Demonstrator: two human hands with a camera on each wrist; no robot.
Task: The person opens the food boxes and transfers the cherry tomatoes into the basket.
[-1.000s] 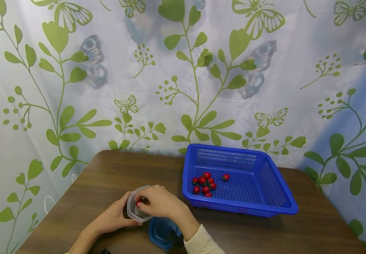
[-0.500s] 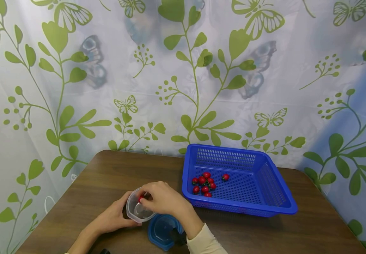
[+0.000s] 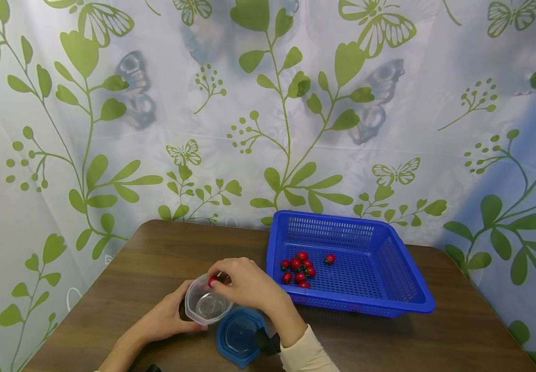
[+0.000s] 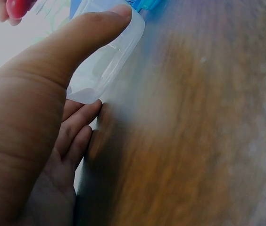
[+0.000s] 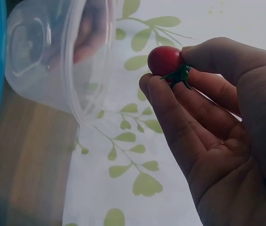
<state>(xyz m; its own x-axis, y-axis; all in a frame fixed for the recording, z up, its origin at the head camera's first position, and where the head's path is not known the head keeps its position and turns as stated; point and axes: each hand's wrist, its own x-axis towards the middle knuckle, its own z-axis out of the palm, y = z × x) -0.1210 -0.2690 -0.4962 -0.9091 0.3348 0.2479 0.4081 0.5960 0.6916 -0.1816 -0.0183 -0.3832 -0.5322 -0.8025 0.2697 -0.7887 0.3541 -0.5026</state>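
Note:
Between the thumb and fingertips of my right hand (image 3: pixel 247 281) is a small red cherry tomato (image 5: pixel 165 60) with a green stem top, pinched above the rim of a clear plastic container (image 3: pixel 208 305). My left hand (image 3: pixel 175 312) grips that container from its left side; in the left wrist view the thumb (image 4: pixel 90 35) lies along its wall and the other fingers reach under or behind it. No tomato shows inside the container. Just right of it, a blue lid (image 3: pixel 240 336) lies on the table, partly under my right wrist.
A blue slotted basket (image 3: pixel 356 298) stands at the back right of the brown wooden table (image 3: pixel 193 243). Several red tomatoes (image 3: pixel 296 263) cluster at its left end, with a single tomato (image 3: pixel 329 259) apart from them. A leaf-patterned curtain (image 3: pixel 231 129) hangs behind the table.
My right hand has lifted the tomato up from inside the container to its rim, moving slightly right and away from me. The left hand and container have stayed nearly still.

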